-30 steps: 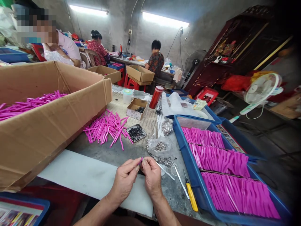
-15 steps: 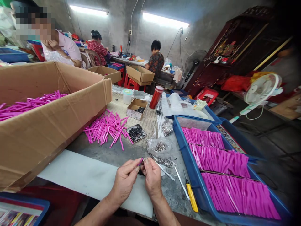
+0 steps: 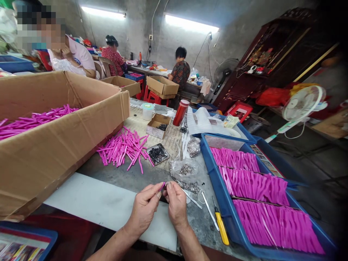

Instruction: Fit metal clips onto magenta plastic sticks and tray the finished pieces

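Note:
My left hand (image 3: 144, 207) pinches a magenta strip (image 3: 162, 186) between thumb and fingertips; most of the strip is hidden by the fingers. Fingertip to fingertip with it, my right hand (image 3: 175, 206) is closed in a pinch at the strip's end, and what lies in it is too small and covered to name. Beyond the hands is a loose pile of magenta strips (image 3: 122, 148). Beside the pile sits a small tray of black parts (image 3: 162, 159). A clear bag of small metal parts (image 3: 186, 169) lies just past my right hand.
On the left stands a large cardboard box (image 3: 62, 145) holding more strips. A blue crate (image 3: 236, 217) with rows of magenta pieces is at right, a yellow-handled screwdriver (image 3: 222, 228) beside it. A red flask (image 3: 180, 113) stands farther back. Several people sit beyond the table.
Both hands stay almost in place, fingertips together, with only a slight shift of the strip. The person at far left has moved a little.

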Available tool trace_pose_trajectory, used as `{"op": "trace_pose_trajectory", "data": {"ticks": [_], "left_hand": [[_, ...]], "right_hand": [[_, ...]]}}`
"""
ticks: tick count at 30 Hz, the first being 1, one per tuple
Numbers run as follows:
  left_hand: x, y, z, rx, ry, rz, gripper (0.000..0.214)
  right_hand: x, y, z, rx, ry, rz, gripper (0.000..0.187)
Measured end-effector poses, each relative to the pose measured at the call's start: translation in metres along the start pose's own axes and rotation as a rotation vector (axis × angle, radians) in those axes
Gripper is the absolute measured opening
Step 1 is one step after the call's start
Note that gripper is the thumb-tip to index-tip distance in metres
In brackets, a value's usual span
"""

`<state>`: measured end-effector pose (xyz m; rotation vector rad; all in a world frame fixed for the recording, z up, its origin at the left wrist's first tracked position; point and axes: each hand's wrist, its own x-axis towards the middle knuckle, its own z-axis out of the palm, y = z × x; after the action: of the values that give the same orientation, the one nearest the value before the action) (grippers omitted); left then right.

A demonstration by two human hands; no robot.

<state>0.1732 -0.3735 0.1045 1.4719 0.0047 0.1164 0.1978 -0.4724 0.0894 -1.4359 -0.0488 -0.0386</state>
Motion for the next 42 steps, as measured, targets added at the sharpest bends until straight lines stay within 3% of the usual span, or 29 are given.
{"op": "trace_pose_trajectory", "data": {"ticks": [6, 12, 17, 22, 28, 33, 38, 42], "left_hand": [[-0.0009, 0.0013, 0.0006, 0.024, -0.01, -0.003, 0.026], [-0.0003, -0.0005, 0.0012, -0.022, 0.003, -0.007, 0.027], [-0.0014, 0.0023, 0.0003, -0.002, 0.005, -0.007, 0.026], [-0.0013, 0.0031, 0.0003, -0.023, 0.01, -0.004, 0.026], [-0.0028, 0.0002, 0.0004, -0.014, -0.004, -0.003, 0.026], [-0.0031, -0.0011, 0.0001, -0.012, -0.008, 0.005, 0.027], [-0.0019, 0.0023, 0.0, 0.023, -0.008, 0.009, 0.026], [-0.0022, 0.0008, 0.0001, 0.01, -0.005, 0.013, 0.026]], "right_hand": [[0.0011, -0.0055, 0.0017, 0.005, 0.034, -0.024, 0.018], [0.0019, -0.0026, -0.0004, -0.002, -0.032, 0.006, 0.03], [0.0017, -0.0047, 0.0007, 0.013, -0.018, -0.029, 0.018], [0.0021, -0.0049, -0.0009, -0.041, -0.036, -0.006, 0.031], [0.0031, -0.0049, -0.0017, -0.025, -0.018, -0.044, 0.019], [0.0037, -0.0036, -0.0027, -0.039, -0.053, -0.017, 0.03], [0.0033, -0.0048, -0.0013, -0.018, -0.025, -0.047, 0.018], [0.0032, -0.0039, -0.0017, -0.04, -0.047, -0.015, 0.029]]}}
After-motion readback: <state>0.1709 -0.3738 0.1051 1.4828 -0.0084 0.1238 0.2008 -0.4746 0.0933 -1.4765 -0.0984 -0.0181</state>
